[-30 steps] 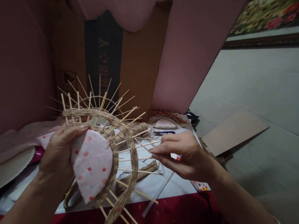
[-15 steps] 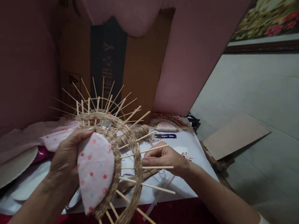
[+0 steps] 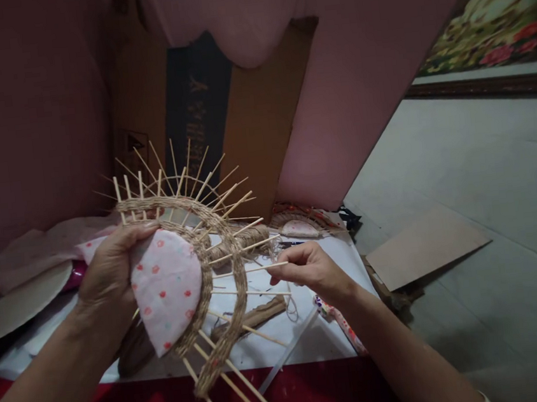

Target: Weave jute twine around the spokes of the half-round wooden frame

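Observation:
My left hand (image 3: pixel 110 269) grips a half-made woven basket piece (image 3: pixel 217 257): a fabric-covered base (image 3: pixel 167 288), pink with red dots, ringed by twine weave with several thin wooden sticks radiating out. My right hand (image 3: pixel 309 270) is closed in a pinch on a strand of twine (image 3: pixel 280 267) next to the sticks on the right side of the piece. Thumb and fingers of the left hand wrap the upper edge of the fabric base.
A white sheet (image 3: pixel 311 331) covers the work surface over red cloth (image 3: pixel 317 394). Another woven piece (image 3: pixel 297 223) lies further back. A cardboard box (image 3: pixel 250 113) and pink panels (image 3: pixel 357 89) stand behind. A loose cardboard sheet (image 3: pixel 427 245) lies on the floor at right.
My right hand rose from lower among the sticks to pinch the strand higher up. The basket piece shifted slightly left and turned in my left hand.

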The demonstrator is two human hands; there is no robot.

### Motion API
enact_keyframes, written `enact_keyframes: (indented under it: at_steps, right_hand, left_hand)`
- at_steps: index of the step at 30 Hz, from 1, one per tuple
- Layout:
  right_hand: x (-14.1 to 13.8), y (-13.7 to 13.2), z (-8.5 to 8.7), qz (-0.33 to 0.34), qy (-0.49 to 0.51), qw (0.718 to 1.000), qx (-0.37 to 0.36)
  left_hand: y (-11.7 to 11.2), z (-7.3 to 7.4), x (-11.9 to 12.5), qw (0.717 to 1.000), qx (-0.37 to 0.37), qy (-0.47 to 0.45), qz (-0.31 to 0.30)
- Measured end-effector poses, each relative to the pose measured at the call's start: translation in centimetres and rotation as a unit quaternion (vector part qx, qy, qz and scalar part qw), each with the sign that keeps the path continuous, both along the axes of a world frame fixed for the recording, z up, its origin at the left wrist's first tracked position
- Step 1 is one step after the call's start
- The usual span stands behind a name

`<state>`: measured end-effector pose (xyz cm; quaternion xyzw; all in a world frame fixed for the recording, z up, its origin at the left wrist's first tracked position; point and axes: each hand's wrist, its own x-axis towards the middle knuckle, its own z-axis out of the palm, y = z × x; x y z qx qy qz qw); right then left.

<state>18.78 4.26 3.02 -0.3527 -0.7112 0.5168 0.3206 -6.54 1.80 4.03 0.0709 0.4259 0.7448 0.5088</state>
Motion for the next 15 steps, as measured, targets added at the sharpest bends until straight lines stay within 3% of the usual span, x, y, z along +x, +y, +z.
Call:
enact_keyframes:
  at_steps: [4, 7, 11, 15]
  right_hand:
    - [0.3, -0.4, 0.6, -0.001, -0.011, 0.999, 0.044]
    - [0.2, -1.0, 0.9, -0.010, -0.046, 0.990, 0.129]
    - [0.0, -1.9, 1.2, -0.018, -0.089, 0.955, 0.283]
    - [-0.3, -2.7, 1.2, 0.019, -0.147, 0.908, 0.393]
  left_hand:
    - [0.1, -0.2, -0.3, 0.998, 0.003, 0.070, 0.002]
    - [-0.1, -0.1, -0.3, 0.993, 0.011, 0.113, 0.016]
    - [-0.3, 0.2, -0.2, 0.987, 0.027, 0.153, 0.044]
    - [-0.3, 0.0, 0.1, 0.972, 0.070, 0.216, 0.058]
